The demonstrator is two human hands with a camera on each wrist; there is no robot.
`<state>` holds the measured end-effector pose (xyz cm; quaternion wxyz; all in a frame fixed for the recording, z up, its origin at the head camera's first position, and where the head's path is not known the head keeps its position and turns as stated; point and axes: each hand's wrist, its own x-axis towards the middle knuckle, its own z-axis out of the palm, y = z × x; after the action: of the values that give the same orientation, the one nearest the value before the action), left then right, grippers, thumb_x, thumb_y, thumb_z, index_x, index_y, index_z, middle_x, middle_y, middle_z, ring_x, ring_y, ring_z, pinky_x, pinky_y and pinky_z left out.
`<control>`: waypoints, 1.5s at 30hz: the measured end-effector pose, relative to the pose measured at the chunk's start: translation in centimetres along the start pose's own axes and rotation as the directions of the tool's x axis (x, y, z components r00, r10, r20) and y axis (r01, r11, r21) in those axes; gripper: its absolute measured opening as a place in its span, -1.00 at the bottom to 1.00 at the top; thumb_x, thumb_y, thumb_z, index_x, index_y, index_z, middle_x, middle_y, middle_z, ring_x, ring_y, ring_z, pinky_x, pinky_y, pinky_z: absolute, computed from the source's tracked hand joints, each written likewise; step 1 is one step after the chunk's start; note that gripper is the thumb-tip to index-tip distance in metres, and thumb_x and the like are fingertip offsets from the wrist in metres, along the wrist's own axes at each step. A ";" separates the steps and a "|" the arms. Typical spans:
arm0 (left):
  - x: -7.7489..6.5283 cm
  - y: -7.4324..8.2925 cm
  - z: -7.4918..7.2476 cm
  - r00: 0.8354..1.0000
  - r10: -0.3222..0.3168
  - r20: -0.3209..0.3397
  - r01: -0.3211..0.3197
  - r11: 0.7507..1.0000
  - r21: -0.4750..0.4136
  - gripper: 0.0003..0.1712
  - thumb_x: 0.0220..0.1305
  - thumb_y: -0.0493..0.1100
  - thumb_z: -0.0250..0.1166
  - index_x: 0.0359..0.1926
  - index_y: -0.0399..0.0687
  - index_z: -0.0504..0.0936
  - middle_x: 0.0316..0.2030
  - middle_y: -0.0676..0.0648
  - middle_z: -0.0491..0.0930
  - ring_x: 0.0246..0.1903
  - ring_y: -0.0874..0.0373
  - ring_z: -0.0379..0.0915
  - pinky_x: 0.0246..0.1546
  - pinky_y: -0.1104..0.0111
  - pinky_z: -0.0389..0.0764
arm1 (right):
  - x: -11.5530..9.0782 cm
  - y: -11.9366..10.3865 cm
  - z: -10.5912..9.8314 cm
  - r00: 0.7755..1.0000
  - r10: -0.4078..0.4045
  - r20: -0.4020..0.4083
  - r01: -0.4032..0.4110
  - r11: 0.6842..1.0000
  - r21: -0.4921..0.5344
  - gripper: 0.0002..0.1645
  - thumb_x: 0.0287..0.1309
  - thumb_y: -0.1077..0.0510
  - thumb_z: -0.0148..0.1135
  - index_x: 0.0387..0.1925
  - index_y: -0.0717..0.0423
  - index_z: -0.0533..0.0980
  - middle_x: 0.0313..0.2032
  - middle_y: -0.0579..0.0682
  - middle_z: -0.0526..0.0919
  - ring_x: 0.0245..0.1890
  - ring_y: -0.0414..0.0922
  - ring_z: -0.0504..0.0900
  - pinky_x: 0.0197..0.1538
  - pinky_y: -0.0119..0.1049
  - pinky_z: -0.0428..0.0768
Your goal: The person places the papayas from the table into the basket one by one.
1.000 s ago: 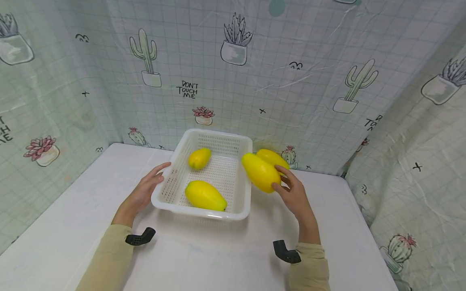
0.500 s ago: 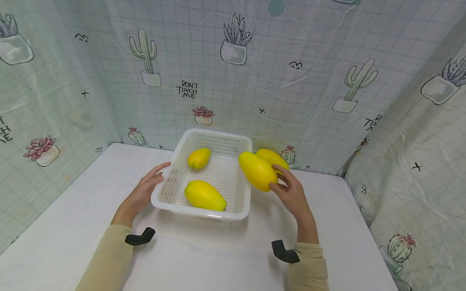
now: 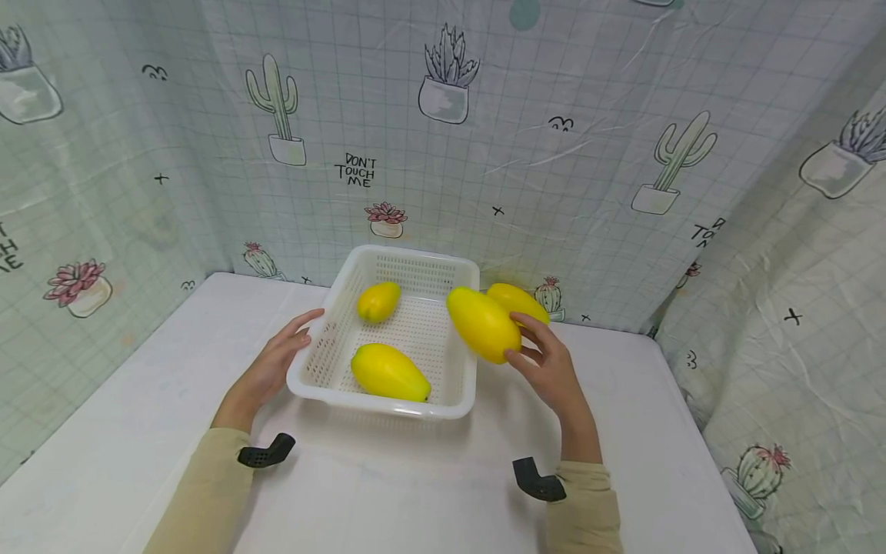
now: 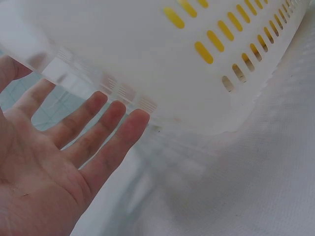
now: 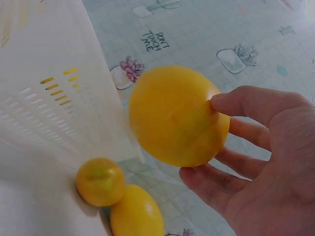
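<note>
My right hand (image 3: 549, 369) holds a large yellow papaya (image 3: 482, 325) by its near end, thumb and fingers spread round it. The papaya's greenish tip overlaps the right rim of the white plastic basket (image 3: 415, 410) in the head view. Two more papayas lie in the basket, a smaller one (image 3: 378, 302) at the back left and a larger one (image 3: 389, 372) in front. With fingers nearly straight, my left hand (image 3: 266, 373) touches the basket's left side. The left wrist view shows fingertips (image 4: 135, 120) right at the translucent rim.
Behind the held papaya, another papaya (image 3: 515, 298) lies outside the basket at the back right. The right wrist view shows two papayas there, a rounded one (image 5: 101, 181) and a longer one (image 5: 137, 214). A cactus-print curtain (image 3: 429, 169) encloses the white table (image 3: 388, 492).
My right hand has moved the papaya slowly left, so that its tip now overlaps the basket's right rim further. The left hand, the basket and the other papayas have stayed in place.
</note>
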<state>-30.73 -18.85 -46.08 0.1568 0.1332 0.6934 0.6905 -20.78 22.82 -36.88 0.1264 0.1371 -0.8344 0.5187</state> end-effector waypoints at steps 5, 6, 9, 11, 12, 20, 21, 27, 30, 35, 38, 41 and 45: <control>0.0 0.0 0.0 1.000 -0.001 -0.002 0.001 1.000 0.003 -0.45 0.38 0.05 -0.12 0.37 0.36 0.03 0.38 -0.03 0.05 0.16 0.22 0.27 0.00 0.41 0.48 | 0.2 1.1 0.1 1.000 -0.009 0.008 0.009 1.000 -0.010 -0.32 0.08 0.26 0.22 0.25 0.15 0.25 0.25 0.11 0.30 0.22 0.11 0.34 0.14 -0.03 0.43; 0.0 0.0 0.0 1.000 0.000 -0.002 0.000 1.000 0.004 -0.45 0.38 0.05 -0.12 0.36 0.36 0.04 0.38 -0.03 0.05 0.16 0.22 0.27 0.00 0.41 0.48 | 0.3 1.6 0.1 1.000 -0.010 0.009 0.010 1.000 -0.014 -0.31 0.08 0.23 0.23 0.26 0.11 0.24 0.26 0.09 0.29 0.23 0.09 0.34 0.15 -0.04 0.43; 0.0 0.0 0.0 1.000 0.003 -0.001 -0.003 1.000 0.004 -0.45 0.38 0.05 -0.12 0.36 0.36 0.04 0.38 -0.03 0.05 0.17 0.22 0.27 0.00 0.41 0.47 | 0.5 3.0 0.3 1.000 -0.008 0.010 0.008 1.000 -0.027 -0.27 0.05 0.12 0.27 0.27 -0.03 0.24 0.27 -0.02 0.29 0.24 0.01 0.33 0.15 -0.09 0.45; 0.0 0.0 0.0 1.000 0.006 0.000 -0.006 1.000 0.002 -0.45 0.38 0.05 -0.12 0.36 0.36 0.04 0.38 -0.03 0.06 0.16 0.21 0.28 0.00 0.40 0.47 | 0.6 3.5 0.4 1.000 -0.005 0.010 0.006 0.999 -0.038 -0.25 0.02 0.06 0.30 0.27 -0.10 0.24 0.27 -0.08 0.28 0.24 -0.03 0.32 0.15 -0.11 0.45; 0.0 0.0 0.0 1.000 0.006 0.001 -0.006 1.000 0.000 -0.45 0.38 0.04 -0.12 0.36 0.36 0.04 0.38 -0.03 0.06 0.17 0.21 0.28 0.00 0.40 0.48 | 0.6 3.6 0.4 1.000 -0.005 0.011 0.006 0.999 -0.046 -0.24 0.01 0.03 0.31 0.27 -0.13 0.24 0.27 -0.08 0.28 0.25 -0.04 0.32 0.15 -0.11 0.46; 0.0 -0.1 0.0 1.000 0.004 -0.003 -0.004 1.000 0.004 -0.44 0.38 0.06 -0.12 0.36 0.37 0.03 0.38 -0.02 0.05 0.18 0.20 0.27 0.01 0.38 0.47 | 0.7 3.3 0.6 1.000 0.010 0.006 -0.010 0.998 -0.067 -0.22 -0.02 -0.01 0.33 0.26 -0.16 0.24 0.26 -0.11 0.29 0.23 -0.05 0.34 0.14 -0.09 0.47; 0.0 -0.1 0.0 1.000 0.003 -0.004 -0.003 1.000 0.005 -0.44 0.38 0.06 -0.12 0.36 0.37 0.03 0.38 -0.02 0.05 0.18 0.20 0.27 0.01 0.38 0.48 | 0.7 3.3 0.6 1.000 0.011 0.005 -0.011 0.998 -0.068 -0.22 -0.02 -0.01 0.33 0.26 -0.16 0.24 0.26 -0.11 0.29 0.23 -0.05 0.34 0.14 -0.09 0.47; 0.1 -0.3 -0.2 1.000 0.022 0.009 -0.022 1.000 0.009 -0.44 0.38 0.06 -0.12 0.37 0.36 0.03 0.39 -0.03 0.04 0.17 0.23 0.26 0.01 0.43 0.46 | 0.5 2.4 0.7 1.000 0.005 0.022 -0.003 0.997 -0.071 -0.23 0.00 0.05 0.32 0.27 -0.10 0.24 0.25 -0.07 0.31 0.21 -0.05 0.35 0.14 -0.11 0.47; 0.2 -0.4 -0.2 1.000 0.025 0.012 -0.025 1.000 0.009 -0.44 0.38 0.06 -0.12 0.37 0.36 0.03 0.39 -0.02 0.04 0.18 0.24 0.26 0.01 0.45 0.46 | 0.3 1.3 0.7 0.999 -0.013 0.038 0.015 0.999 -0.045 -0.25 0.01 0.14 0.31 0.26 0.03 0.24 0.24 0.02 0.31 0.20 0.02 0.35 0.14 -0.06 0.46; 0.1 0.0 0.0 1.000 0.002 -0.005 -0.002 1.000 0.017 -0.47 0.39 0.04 -0.13 0.35 0.41 0.05 0.39 0.05 0.05 0.21 0.24 0.22 0.06 0.41 0.43 | 0.1 -0.3 0.6 0.998 -0.025 0.053 0.026 0.999 -0.029 -0.26 0.02 0.22 0.29 0.25 0.13 0.24 0.22 0.09 0.32 0.20 0.06 0.34 0.15 -0.01 0.44; -0.2 0.5 0.2 1.000 -0.004 -0.007 0.005 0.999 0.045 -0.47 0.40 0.03 -0.16 0.36 0.42 0.03 0.39 0.06 0.03 0.23 0.23 0.18 0.12 0.34 0.39 | 0.1 -0.5 0.7 0.998 -0.026 0.059 0.028 0.999 -0.034 -0.26 0.02 0.23 0.29 0.26 0.13 0.23 0.23 0.10 0.31 0.22 0.06 0.34 0.15 -0.01 0.43; -0.5 0.9 0.5 1.000 -0.001 0.001 0.001 0.998 0.070 -0.46 0.41 0.02 -0.17 0.37 0.40 0.01 0.40 0.05 0.01 0.24 0.20 0.18 0.15 0.30 0.38 | 0.1 -0.5 0.7 0.997 -0.038 0.067 0.040 0.999 -0.030 -0.26 0.02 0.25 0.28 0.26 0.14 0.23 0.24 0.10 0.31 0.22 0.07 0.33 0.15 0.00 0.43; -0.7 1.1 0.6 1.000 0.006 0.011 -0.007 0.997 0.083 -0.45 0.41 0.02 -0.18 0.38 0.37 -0.02 0.40 0.02 0.00 0.24 0.17 0.18 0.13 0.32 0.40 | 0.1 -0.5 0.8 0.996 -0.047 0.076 0.049 0.999 -0.019 -0.26 0.03 0.25 0.27 0.26 0.13 0.23 0.24 0.09 0.31 0.22 0.06 0.33 0.15 0.01 0.43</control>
<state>-29.84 -18.55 -44.92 0.1528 0.1455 0.7202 0.6609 -20.77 21.84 -36.82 0.1088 0.1753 -0.8403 0.5013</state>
